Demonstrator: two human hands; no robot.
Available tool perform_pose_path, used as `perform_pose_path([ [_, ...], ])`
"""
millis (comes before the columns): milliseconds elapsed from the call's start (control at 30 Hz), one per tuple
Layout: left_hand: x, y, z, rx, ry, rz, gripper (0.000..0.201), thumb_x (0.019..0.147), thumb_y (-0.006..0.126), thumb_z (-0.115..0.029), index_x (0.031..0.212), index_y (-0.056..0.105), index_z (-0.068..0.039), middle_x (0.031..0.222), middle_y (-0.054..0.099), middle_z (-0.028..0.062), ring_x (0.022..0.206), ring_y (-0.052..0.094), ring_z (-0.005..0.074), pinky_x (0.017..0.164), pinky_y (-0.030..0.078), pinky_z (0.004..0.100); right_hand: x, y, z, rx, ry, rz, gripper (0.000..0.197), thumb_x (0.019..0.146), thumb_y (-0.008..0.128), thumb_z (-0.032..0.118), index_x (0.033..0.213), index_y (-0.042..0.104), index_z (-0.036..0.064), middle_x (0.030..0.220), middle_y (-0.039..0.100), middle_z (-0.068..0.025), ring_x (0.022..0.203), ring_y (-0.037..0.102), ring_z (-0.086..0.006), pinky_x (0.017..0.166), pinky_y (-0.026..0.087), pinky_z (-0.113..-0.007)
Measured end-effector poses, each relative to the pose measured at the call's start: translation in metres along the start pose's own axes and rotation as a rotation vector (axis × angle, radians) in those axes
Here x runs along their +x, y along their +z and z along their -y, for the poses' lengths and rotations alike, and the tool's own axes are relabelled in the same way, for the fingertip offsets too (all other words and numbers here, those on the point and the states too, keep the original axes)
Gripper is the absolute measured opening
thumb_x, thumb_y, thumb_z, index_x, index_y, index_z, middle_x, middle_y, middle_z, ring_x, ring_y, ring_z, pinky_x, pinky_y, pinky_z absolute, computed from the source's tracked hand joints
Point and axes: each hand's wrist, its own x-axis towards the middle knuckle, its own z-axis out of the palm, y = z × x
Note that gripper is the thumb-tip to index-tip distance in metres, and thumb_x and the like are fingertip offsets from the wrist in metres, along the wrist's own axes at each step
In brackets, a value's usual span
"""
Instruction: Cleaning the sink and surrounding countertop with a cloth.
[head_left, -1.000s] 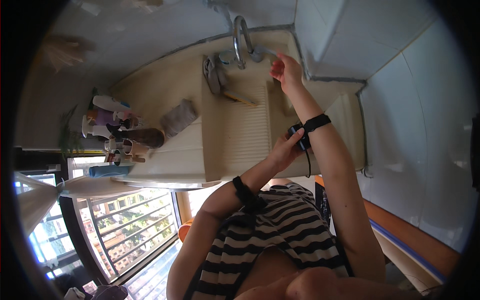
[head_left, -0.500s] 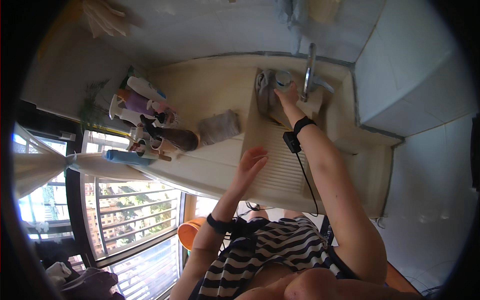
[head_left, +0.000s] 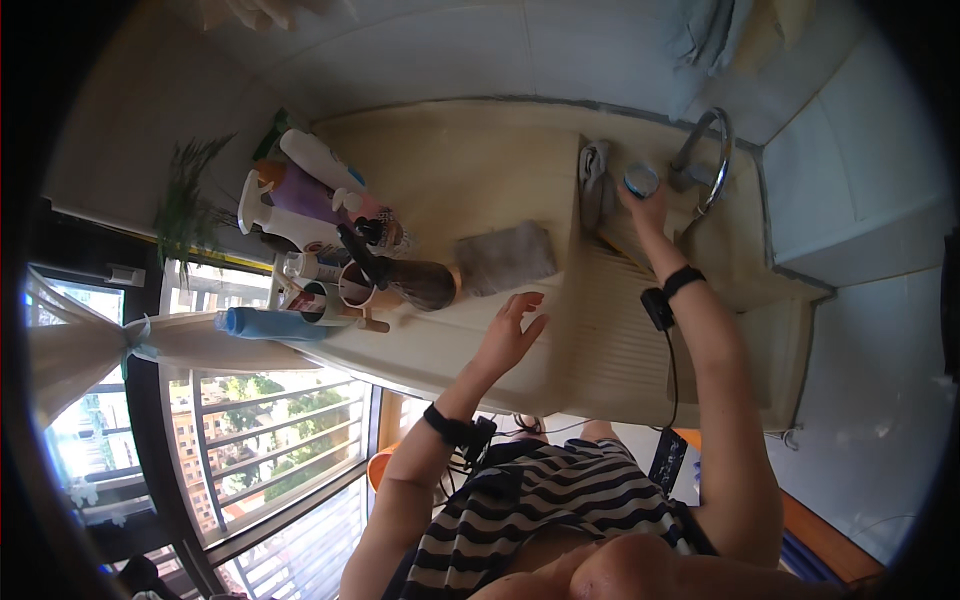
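Observation:
My right hand (head_left: 646, 208) grips a small clear cup (head_left: 641, 180) with a bluish rim at the back of the sink. Just left of the cup, a crumpled grey cloth (head_left: 597, 185) hangs over the sink's inner edge. A chrome faucet (head_left: 716, 165) arches to the right of that hand. My left hand (head_left: 510, 332) hovers over the counter's front part, its fingers apart and holding nothing. Beyond its fingertips lies a folded grey cloth (head_left: 507, 258), which it does not appear to touch.
Bottles crowd the counter's left end, among them a dark brown pump bottle (head_left: 420, 283), a white pump bottle (head_left: 262, 212) and a blue bottle (head_left: 275, 323). A ribbed washboard (head_left: 605, 340) slopes between my arms. Black cables run from both wrist straps. A barred window (head_left: 280, 420) is at left.
The whole view has shifted, so the sink and counter appear farther right. Relative to the counter, my left hand has moved left, off the washboard. My right hand still holds the cup near the hanging cloth.

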Motion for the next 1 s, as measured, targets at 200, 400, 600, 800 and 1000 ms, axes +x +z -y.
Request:
perform_pose_path([
  [200,0.024,-0.013,0.056,0.298,0.287,-0.050,0.020,0.076,0.062,-0.010,0.093,0.057,-0.002,0.092,0.059,0.0137,0.087,0.056,0.0305,0.073,0.046,0.0378,-0.038,-0.018,0.050,0.091,0.050,0.382,0.062,0.066,0.077,0.034,0.111,0.048,0.0023,0.109,0.056,-0.0121,0.101,0.054,-0.0253,0.084,0.043,-0.035],
  [400,0.027,-0.005,0.070,0.343,0.365,-0.037,0.016,0.072,0.062,-0.012,0.085,0.059,-0.003,0.085,0.058,0.0131,0.082,0.054,0.0333,0.073,0.044,0.0411,-0.055,0.042,0.111,0.113,0.193,0.750,0.056,0.065,0.077,0.035,0.108,0.056,0.0063,0.105,0.060,-0.0095,0.095,0.057,-0.0183,0.078,0.045,-0.031],
  [600,0.024,-0.013,0.056,0.338,0.327,0.003,0.019,0.071,0.063,-0.011,0.088,0.057,-0.004,0.085,0.057,0.0120,0.083,0.053,0.0331,0.073,0.044,0.0407,-0.038,0.116,0.141,0.335,0.303,0.814,0.053,0.066,0.072,0.043,0.106,0.057,0.0115,0.100,0.059,-0.0033,0.092,0.055,-0.0163,0.068,0.046,-0.033],
  [800,0.030,-0.007,0.045,0.290,0.274,0.065,0.021,0.071,0.064,-0.012,0.089,0.057,-0.005,0.085,0.057,0.0117,0.083,0.053,0.0326,0.074,0.043,0.0412,0.056,0.092,0.101,0.629,0.466,0.431,0.066,0.065,0.071,0.051,0.115,0.050,0.0124,0.119,0.049,-0.0070,0.115,0.041,-0.0187,0.082,0.042,-0.040],
  [1000,0.028,-0.008,0.046,0.360,0.267,0.047,0.023,0.069,0.067,-0.013,0.088,0.056,-0.005,0.082,0.056,0.0109,0.080,0.053,0.0306,0.071,0.043,0.0403,0.054,0.041,0.082,0.473,0.258,-0.030,0.052,0.064,0.077,0.035,0.093,0.054,-0.0016,0.074,0.060,-0.0107,0.049,0.055,-0.0159,0.041,0.041,-0.026],
])
